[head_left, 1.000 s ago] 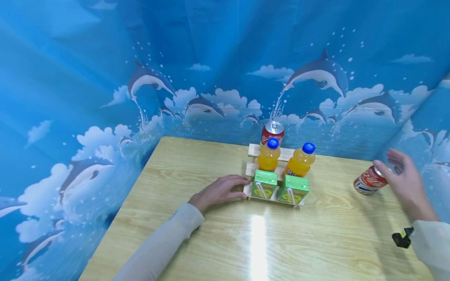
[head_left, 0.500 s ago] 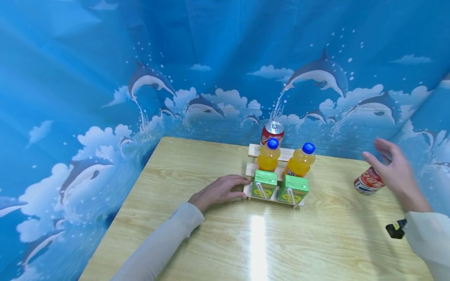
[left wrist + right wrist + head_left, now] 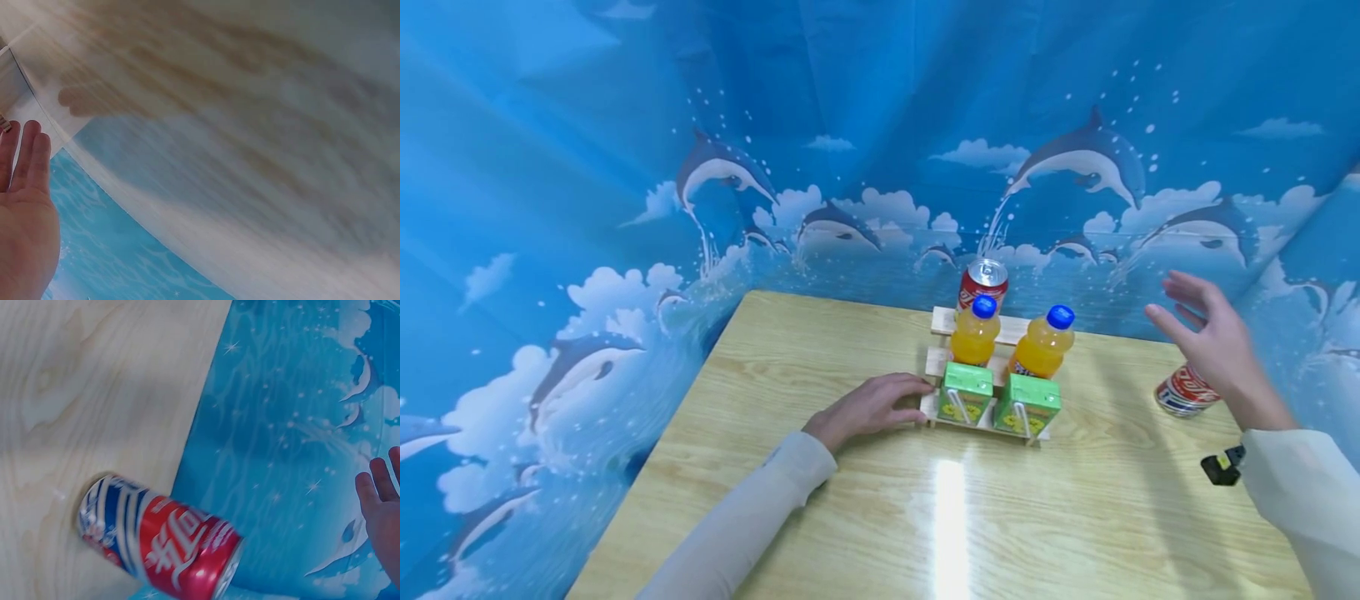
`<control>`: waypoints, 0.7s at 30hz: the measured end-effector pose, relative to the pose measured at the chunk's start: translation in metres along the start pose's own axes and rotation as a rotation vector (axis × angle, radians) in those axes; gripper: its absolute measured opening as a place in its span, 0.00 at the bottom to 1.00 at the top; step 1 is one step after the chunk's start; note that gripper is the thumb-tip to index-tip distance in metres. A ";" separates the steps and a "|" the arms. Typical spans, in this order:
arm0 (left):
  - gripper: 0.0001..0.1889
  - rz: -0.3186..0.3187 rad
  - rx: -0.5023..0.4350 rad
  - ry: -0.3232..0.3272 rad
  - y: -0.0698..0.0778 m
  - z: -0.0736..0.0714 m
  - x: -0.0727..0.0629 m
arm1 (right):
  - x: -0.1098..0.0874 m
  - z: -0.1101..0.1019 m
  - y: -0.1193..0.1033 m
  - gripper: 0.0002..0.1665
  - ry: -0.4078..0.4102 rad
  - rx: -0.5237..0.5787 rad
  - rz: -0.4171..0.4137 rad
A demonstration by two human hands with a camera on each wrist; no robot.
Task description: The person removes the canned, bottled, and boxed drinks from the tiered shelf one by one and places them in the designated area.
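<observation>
A small tiered wooden rack stands on the table. At its left side rests my left hand, its fingertips right at the lower tier. The left wrist view shows that hand's fingers straight. Two green juice boxes with straws occupy the front tier, two blue-capped bottles of orange drink the middle one. On the top tier is a red soda can. Another red soda can stands on the table to the right. My right hand hovers above and partly covers it in the head view, fingers spread, holding nothing.
The light wooden table ends at a blue dolphin-printed backdrop behind and beside it. A small black device is at the right sleeve. A bright light reflection lies on the tabletop in front of the rack.
My right hand has moved left and away from my body, rising past the standing soda can, which stays in place. My left hand and the drinks on the rack have not moved.
</observation>
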State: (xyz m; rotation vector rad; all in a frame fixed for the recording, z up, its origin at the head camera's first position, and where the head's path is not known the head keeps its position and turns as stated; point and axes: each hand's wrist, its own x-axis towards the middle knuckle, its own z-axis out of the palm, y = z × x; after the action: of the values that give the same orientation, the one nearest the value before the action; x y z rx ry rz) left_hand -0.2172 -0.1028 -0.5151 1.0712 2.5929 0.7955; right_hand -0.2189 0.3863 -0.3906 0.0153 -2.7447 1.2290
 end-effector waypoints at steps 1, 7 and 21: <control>0.31 0.001 0.002 0.001 0.000 0.000 0.000 | 0.001 0.001 -0.003 0.46 0.004 0.001 -0.007; 0.31 -0.002 0.007 -0.002 0.000 0.000 0.000 | 0.004 0.006 -0.019 0.45 -0.007 0.007 -0.041; 0.31 0.009 0.009 0.002 -0.002 0.000 0.000 | 0.018 0.024 -0.057 0.45 -0.065 -0.001 -0.108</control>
State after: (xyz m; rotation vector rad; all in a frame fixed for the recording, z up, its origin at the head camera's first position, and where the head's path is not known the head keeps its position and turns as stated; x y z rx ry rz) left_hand -0.2181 -0.1033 -0.5163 1.0864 2.5972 0.7879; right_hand -0.2358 0.3313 -0.3616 0.2036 -2.7585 1.2192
